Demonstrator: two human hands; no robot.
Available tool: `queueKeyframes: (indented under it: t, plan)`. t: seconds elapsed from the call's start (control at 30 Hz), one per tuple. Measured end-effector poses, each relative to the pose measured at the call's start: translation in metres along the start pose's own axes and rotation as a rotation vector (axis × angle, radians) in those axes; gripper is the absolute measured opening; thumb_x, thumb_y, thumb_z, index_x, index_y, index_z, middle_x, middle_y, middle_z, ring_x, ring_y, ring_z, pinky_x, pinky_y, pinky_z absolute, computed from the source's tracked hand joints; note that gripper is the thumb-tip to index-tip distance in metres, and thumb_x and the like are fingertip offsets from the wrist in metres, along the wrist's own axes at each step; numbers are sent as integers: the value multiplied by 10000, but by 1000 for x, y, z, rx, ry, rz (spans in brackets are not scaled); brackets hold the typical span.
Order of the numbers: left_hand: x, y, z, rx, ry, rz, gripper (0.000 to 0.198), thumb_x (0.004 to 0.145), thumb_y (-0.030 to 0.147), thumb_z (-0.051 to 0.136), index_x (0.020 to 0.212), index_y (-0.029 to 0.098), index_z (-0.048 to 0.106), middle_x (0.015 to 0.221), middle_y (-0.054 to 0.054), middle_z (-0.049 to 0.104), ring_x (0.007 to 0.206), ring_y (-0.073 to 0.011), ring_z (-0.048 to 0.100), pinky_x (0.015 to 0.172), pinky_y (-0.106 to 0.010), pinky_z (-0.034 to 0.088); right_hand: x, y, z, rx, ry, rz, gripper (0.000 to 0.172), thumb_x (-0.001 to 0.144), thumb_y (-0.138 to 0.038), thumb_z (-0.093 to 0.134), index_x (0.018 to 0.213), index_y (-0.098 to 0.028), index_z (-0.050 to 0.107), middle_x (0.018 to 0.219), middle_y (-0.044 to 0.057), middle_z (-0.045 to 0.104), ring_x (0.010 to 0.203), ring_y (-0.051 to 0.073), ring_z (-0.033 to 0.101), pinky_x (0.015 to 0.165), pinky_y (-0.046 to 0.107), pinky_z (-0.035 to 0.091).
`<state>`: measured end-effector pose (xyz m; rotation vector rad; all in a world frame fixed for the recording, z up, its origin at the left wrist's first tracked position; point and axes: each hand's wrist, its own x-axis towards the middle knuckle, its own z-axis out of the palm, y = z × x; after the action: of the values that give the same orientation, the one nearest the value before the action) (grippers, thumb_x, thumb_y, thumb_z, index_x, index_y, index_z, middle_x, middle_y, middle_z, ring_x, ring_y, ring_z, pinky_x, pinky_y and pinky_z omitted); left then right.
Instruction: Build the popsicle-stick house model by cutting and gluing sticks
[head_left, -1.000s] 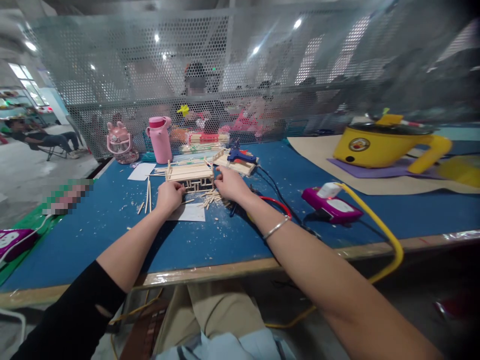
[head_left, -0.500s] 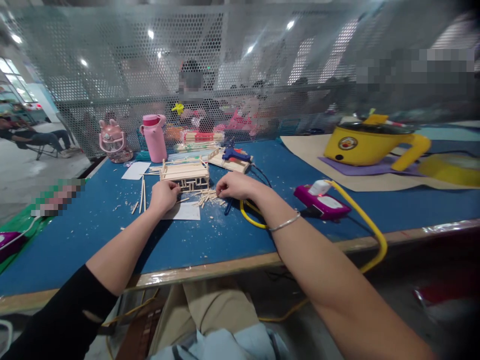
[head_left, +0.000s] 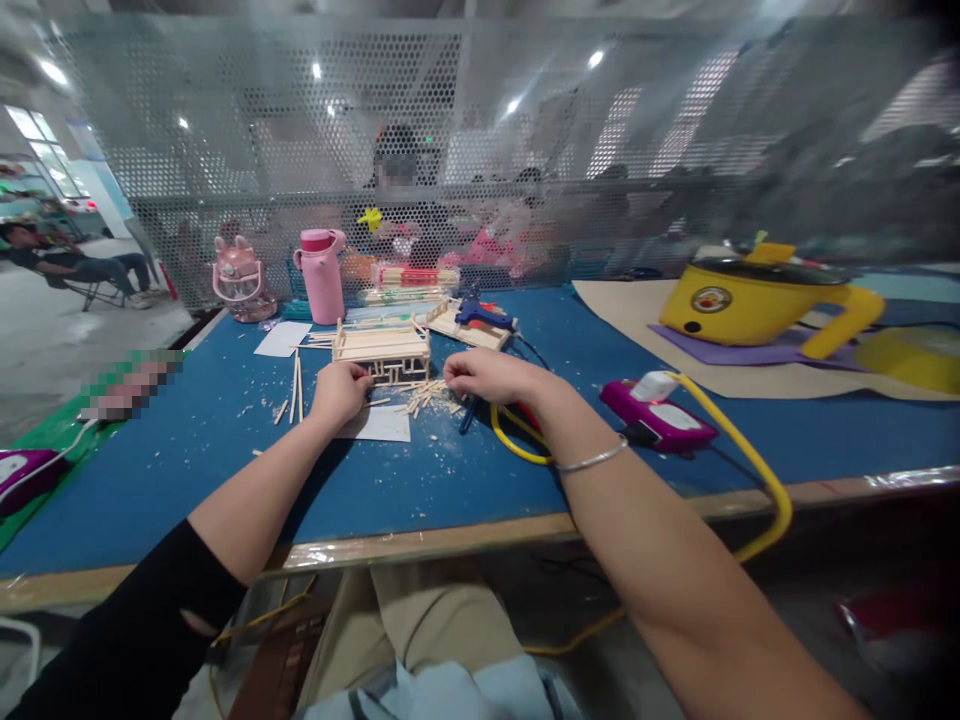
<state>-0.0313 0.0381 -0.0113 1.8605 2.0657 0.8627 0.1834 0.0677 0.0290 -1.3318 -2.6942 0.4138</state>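
Note:
A small model built of pale wooden sticks (head_left: 381, 345) stands on the blue table, with a flat slatted top and lattice work along its front. At its front left corner my left hand (head_left: 341, 392) is closed, thumb and fingers pinched on the frame and hiding that corner. My right hand (head_left: 484, 376) is just right of the model, fingertips pressed together beside a pile of short cut sticks (head_left: 429, 397). Whatever its fingers hold is too small to see. A white sheet of paper (head_left: 384, 424) lies in front of the model.
Behind the model are a blue glue gun (head_left: 480, 312), a pink flask (head_left: 321, 285) and a clear pink bottle (head_left: 241, 290). Right of my arm sit a purple power strip (head_left: 660, 415) with a yellow cable and a yellow pot (head_left: 739, 303). Longer sticks (head_left: 297, 388) lie left.
The whole view has shifted slightly, so things appear a little farther right. Both hands keep nearly the same places beside the model and the stick pile.

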Motion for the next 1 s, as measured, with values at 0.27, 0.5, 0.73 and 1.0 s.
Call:
queueKeyframes:
  t: [0.27,0.5,0.73,1.0]
  plan:
    - [1,-2,1,-47,-31,-4,172,726,245,529,722,157,677,506,-26,621,537,-128,581,617,-209,423,11,0,9,709,271,-43,405,687,-55,488,1068,-186,441,605,-58,476,502,71,466,501,194,372]
    - [-1,-6,-2,-85,11,19,203,703,235,481,687,165,670,530,-30,627,561,-141,584,608,-225,413,23,-1,22,1042,283,21,210,736,-137,494,937,-161,549,600,-37,518,504,66,498,504,198,405]
    - [-5,-8,-19,-83,13,113,166,667,243,513,691,150,648,640,-33,637,584,-128,547,579,-228,384,16,-9,22,499,176,0,110,669,-168,590,741,-138,667,666,3,628,583,83,507,576,200,382]
    - [-6,-5,-15,-528,-285,-34,202,698,306,485,689,136,594,462,40,445,393,-67,395,431,-191,326,33,-40,13,32,75,-164,102,678,-201,600,699,-153,688,576,-5,607,537,80,463,520,198,309]
